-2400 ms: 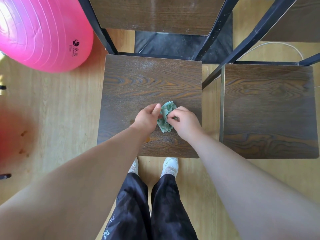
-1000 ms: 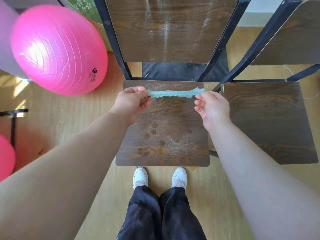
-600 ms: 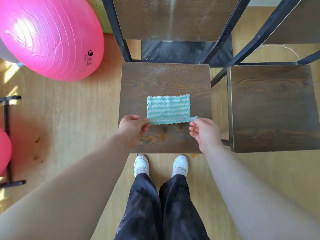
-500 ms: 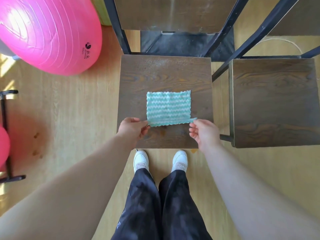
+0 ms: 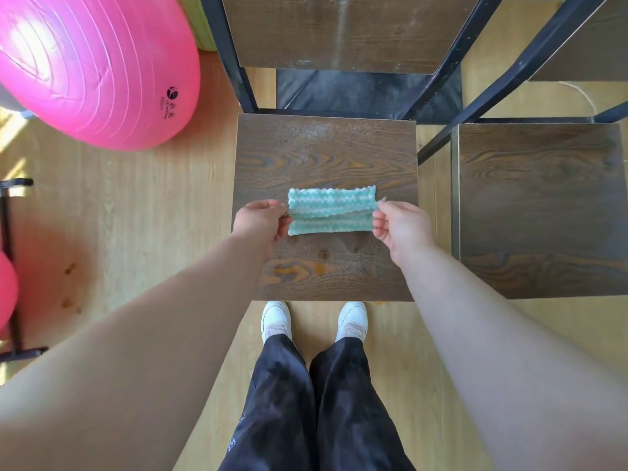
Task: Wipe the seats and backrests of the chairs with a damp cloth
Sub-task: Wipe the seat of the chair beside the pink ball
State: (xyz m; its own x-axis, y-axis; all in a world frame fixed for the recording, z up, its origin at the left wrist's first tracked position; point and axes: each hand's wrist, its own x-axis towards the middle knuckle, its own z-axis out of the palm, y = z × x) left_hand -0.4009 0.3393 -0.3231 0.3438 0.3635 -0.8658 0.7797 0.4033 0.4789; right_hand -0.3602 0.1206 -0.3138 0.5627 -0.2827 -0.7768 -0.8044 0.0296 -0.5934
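A teal striped cloth (image 5: 331, 210) lies folded over on the dark wooden seat (image 5: 324, 154) of the chair in front of me. My left hand (image 5: 261, 224) pinches its left edge and my right hand (image 5: 401, 227) pinches its right edge, holding the near half lifted and doubled toward the back. Wet spots show on the seat's front part. That chair's backrest (image 5: 343, 28) rises at the top of the view. A second chair's seat (image 5: 543, 209) stands close on the right, its backrest (image 5: 598, 45) partly in view.
A big pink exercise ball (image 5: 91, 69) sits on the wooden floor at the left, with part of another pink ball (image 5: 6, 290) and a black metal stand (image 5: 10, 266) at the far left. My white shoes are under the seat's front edge. A dark mat lies behind the chair.
The cloth went from bunched to stretched out in the air, then was spread flat on the seat. Now both hands have carried its near edge up and over, folding it in half.
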